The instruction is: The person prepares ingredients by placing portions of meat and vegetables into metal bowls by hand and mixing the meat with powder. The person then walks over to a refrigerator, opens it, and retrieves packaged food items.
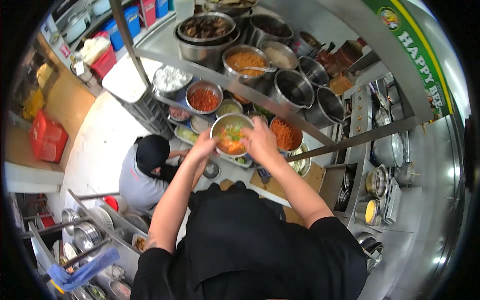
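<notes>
My left hand (204, 146) grips the left rim of a small metal bowl (229, 120). Orange shreds and green pieces (232, 137) lie inside it. At the bowl's right side, my right hand (261, 141) has its fingers bent over the rim and the contents; what they pinch, if anything, is hidden. Just right of that hand stands a bowl of shredded carrot (286, 134). To the left of the held bowl sits a metal bowl of chopped red food (204, 97), with a bowl of white food (171, 80) beyond it.
A metal shelf rail (280, 106) crosses above the ingredient bowls. Pots and a bowl of orange crumbs (245, 61) stand on the shelf. A co-worker in a dark cap (153, 154) is low at my left. Stove and pans (377, 181) line the right.
</notes>
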The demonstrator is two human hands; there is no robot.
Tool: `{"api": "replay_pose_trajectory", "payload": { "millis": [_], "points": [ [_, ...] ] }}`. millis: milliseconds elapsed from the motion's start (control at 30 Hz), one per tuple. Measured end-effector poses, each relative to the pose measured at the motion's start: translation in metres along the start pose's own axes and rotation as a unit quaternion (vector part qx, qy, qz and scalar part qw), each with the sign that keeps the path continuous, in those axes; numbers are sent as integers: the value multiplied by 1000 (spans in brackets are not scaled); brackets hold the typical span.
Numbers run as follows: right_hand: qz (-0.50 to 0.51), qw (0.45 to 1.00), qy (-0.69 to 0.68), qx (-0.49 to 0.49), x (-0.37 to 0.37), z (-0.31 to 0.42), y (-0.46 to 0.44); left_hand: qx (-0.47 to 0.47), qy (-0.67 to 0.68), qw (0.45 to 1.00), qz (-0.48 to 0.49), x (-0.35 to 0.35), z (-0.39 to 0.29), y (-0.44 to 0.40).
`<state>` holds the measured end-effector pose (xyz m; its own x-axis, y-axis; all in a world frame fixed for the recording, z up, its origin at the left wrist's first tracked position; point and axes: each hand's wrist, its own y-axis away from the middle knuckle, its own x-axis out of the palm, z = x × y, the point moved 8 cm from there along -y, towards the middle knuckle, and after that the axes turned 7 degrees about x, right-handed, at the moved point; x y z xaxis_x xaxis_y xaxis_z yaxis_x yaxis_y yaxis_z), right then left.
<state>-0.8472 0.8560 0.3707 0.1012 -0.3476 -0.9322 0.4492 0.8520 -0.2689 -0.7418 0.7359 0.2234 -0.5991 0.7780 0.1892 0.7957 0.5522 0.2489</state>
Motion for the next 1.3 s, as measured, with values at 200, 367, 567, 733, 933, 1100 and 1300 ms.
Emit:
{"api": "replay_pose_trajectory", "payload": {
  "millis": [200,367,567,733,933,1100,1300],
  "points": [
    [-65,993,-66,-76,-138,54,-60,-32,8,999,-14,-22,-25,23],
    [-85,995,-40,20,-167,-27,-252,-33,-33,999,-13,-27,-65,42],
    [167,964,-83,188,-66,-121,-383,11,33,999,-10,-4,-42,32],
    [44,987,141,58,-32,-116,-413,-39,36,999,10,19,-27,34],
    [54,976,-152,148,-69,-136,-413,-36,26,999,11,18,-28,35],
    [47,971,-174,155,-83,-160,-407,-37,49,998,-4,14,-25,33],
    [75,984,-68,145,-83,-157,-401,3,42,999,-8,12,-27,32]
  ]
}}
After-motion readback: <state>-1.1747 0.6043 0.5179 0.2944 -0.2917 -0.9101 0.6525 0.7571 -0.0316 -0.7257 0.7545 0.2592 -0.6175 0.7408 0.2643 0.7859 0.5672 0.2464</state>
